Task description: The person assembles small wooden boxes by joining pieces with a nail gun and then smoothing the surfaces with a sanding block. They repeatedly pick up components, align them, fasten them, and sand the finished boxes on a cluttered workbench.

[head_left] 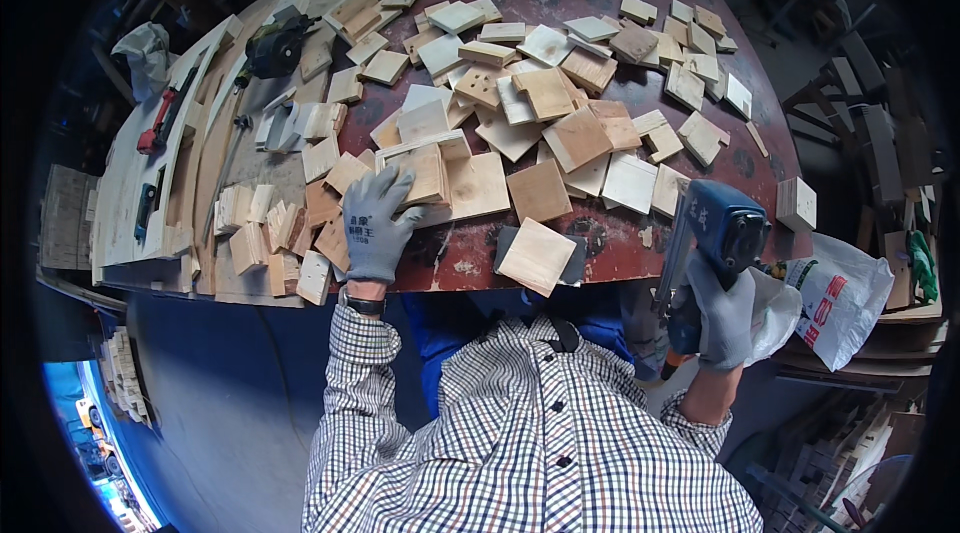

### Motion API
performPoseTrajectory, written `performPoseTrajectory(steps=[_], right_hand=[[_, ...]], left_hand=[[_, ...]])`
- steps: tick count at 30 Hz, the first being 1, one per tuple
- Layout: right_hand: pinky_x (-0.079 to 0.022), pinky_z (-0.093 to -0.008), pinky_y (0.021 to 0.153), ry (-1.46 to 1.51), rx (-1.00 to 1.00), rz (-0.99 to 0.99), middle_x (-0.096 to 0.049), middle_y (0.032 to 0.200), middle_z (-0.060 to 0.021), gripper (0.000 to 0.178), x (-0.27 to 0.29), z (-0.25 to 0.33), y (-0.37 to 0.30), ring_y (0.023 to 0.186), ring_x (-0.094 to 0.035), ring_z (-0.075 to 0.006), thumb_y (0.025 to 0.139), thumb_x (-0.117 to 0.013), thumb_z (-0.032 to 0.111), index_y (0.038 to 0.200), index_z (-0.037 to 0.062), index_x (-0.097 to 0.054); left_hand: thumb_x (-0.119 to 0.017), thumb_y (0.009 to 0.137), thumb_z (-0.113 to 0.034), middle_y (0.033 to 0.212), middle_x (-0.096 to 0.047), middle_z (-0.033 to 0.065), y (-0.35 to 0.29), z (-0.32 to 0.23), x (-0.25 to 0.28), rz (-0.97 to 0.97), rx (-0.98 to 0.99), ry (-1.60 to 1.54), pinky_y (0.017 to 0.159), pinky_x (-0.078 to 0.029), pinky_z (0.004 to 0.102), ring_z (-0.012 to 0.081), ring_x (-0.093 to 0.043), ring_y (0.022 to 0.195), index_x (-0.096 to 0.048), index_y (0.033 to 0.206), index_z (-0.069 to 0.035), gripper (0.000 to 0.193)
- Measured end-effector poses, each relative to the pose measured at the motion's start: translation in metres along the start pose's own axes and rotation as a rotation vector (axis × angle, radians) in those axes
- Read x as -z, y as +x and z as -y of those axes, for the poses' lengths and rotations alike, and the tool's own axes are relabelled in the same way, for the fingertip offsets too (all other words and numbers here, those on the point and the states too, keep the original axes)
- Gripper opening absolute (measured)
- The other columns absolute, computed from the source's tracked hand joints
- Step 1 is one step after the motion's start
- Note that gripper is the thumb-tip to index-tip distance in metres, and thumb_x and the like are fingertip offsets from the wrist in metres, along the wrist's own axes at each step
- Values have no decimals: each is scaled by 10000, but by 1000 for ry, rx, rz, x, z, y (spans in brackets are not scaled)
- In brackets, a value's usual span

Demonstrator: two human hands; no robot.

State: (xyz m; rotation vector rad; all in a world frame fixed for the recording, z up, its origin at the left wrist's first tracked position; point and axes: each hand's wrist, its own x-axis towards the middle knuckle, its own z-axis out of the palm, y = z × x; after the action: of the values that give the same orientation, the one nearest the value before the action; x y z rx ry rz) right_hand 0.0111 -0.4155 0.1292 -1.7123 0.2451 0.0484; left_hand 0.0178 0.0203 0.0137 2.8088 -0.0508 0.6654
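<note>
My left hand (376,223), in a grey work glove, reaches over the near edge of the table. Its fingers and thumb close on the left side of a small wooden block (428,175) that lies against other pieces. In my gloved right hand (724,318) is a blue nail gun (728,223), held upright by its handle at the table's front right edge. Between my hands, a square wooden piece (537,257) rests on a dark pad at the near edge. Whether my right finger touches the trigger is hidden.
Many loose wooden squares (545,93) cover the dark red table (470,258). Small blocks (250,233) cluster at the left, near long boards, a red-handled tool (158,123) and a black-and-yellow tool (280,45). A white plastic bag (845,298) hangs at the right.
</note>
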Motion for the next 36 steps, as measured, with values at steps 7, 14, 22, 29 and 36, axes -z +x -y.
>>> performPoseTrajectory(steps=[7, 14, 22, 29, 36], right_hand=[[-481, -253, 534, 17, -34, -15, -656, 708, -29, 171, 0, 4, -3, 578, -615, -104, 934, -724, 157, 1028, 18, -690], [-475, -255, 522, 16, -34, -19, -646, 695, -26, 163, 2, 0, -2, 561, -604, -105, 932, -716, 142, 1034, 20, -683], [-467, -256, 510, 32, -24, -3, -642, 688, -24, 134, 4, -5, 0, 539, -589, -107, 940, -708, 136, 1005, 24, -674], [-471, -257, 514, 24, -24, -14, -641, 686, -23, 136, 4, -1, -2, 544, -591, -107, 938, -707, 133, 1008, 22, -671], [-469, -259, 516, 30, -24, -12, -638, 685, -22, 137, 3, -3, -3, 546, -592, -109, 936, -704, 132, 1008, 21, -669]], left_hand=[[-701, 1015, -341, 1115, -721, 54, -1, -9, 8, -415, 188, -321, 885, -521, 366, 191, -672, 989, -710, 1228, -25, 382], [-689, 1001, -504, 983, -655, -32, 4, -26, 29, -410, 976, -1653, 543, -446, 191, 61, -594, 771, -606, 1281, -130, 474], [-632, 1060, -380, 1098, -718, 40, -6, -12, 23, -378, 964, -1795, 671, -616, 230, 119, -714, 861, -615, 1326, -99, 388], [-633, 1059, -269, 1257, -683, 84, -11, -14, 23, -273, 879, -1945, 817, -650, 315, 185, -708, 1077, -570, 1400, -88, 391], [-676, 1010, -89, 1280, -657, 89, 4, -22, 35, -235, 623, -1368, 969, -583, 318, 189, -675, 1154, -543, 1352, -51, 368]])
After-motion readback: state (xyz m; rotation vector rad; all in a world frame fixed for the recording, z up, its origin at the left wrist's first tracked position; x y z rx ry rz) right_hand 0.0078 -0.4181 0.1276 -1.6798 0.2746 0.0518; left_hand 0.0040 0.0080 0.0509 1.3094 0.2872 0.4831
